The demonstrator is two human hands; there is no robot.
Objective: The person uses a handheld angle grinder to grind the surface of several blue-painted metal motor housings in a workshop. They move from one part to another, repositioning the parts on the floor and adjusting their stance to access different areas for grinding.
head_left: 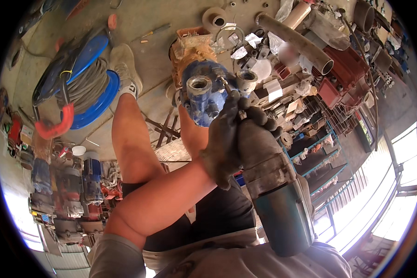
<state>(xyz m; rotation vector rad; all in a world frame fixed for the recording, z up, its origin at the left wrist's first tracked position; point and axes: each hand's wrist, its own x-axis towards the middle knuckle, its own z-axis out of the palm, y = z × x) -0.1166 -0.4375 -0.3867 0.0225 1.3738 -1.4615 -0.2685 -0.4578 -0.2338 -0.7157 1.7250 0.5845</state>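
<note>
My left hand [222, 141], in a dark work glove, is closed around the front of an impact wrench, its fingers curled by the nose. The impact wrench [282, 213] has a teal body and a worn grey metal housing. From its nose a slim metal shaft [224, 83] reaches to the blue machine part. This blue pump-like body [213, 99] carries two round open ports and stands between my legs. A rusty orange-brown housing [190, 53] adjoins its far side. My right hand is hidden behind the wrench; its fingers do not show.
A blue cable reel [95, 99] with a red handle stands at left. A screwdriver [157, 30] and a flanged ring [214, 18] lie on the floor. Metal parts, a long pipe [301, 44] and a red housing [343, 76] crowd the right. Several motors [92, 178] stand at lower left.
</note>
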